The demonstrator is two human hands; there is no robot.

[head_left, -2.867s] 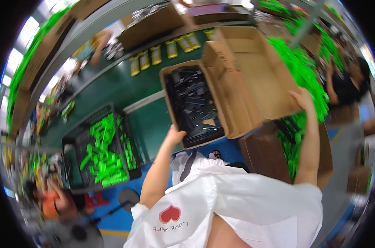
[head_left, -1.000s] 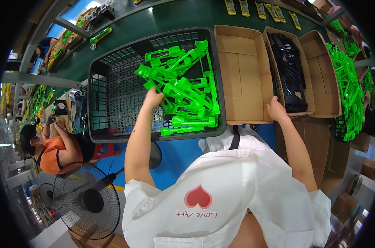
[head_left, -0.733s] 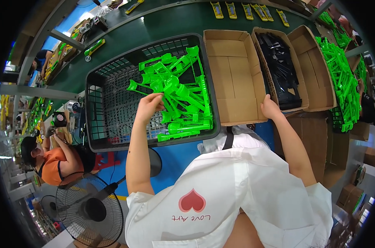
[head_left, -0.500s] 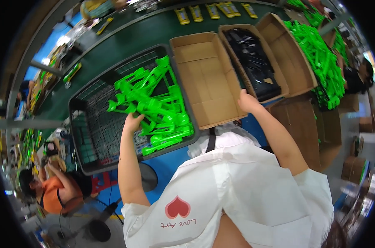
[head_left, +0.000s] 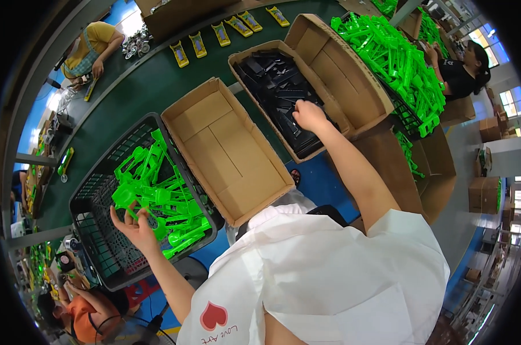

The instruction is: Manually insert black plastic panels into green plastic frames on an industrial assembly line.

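Observation:
My left hand (head_left: 137, 229) reaches into a dark grey plastic crate (head_left: 83, 201) at the left. Its fingers curl around the end of a bright green plastic part (head_left: 126, 197), one of a loose pile there. Over to the right, my right hand (head_left: 311, 117) is down in a cardboard box of flat black plastic pieces (head_left: 280, 95). The fingers of that hand are pressed together among the pieces; what lies between the fingertips is hidden. Between my two hands is a cardboard box (head_left: 229, 158) with a bare bottom.
An open cardboard box (head_left: 338, 69) adjoins the black pieces on the right. Beyond it a crate is heaped with green parts (head_left: 395, 69). Yellow-and-purple packs (head_left: 220, 34) lie in a row across the green table (head_left: 157, 86). Co-workers sit at far left, lower left and far right.
My right hand has moved from the cardboard box's near edge into the black pieces. The view has swung right, shifting the boxes leftward. My left hand remains among the green parts.

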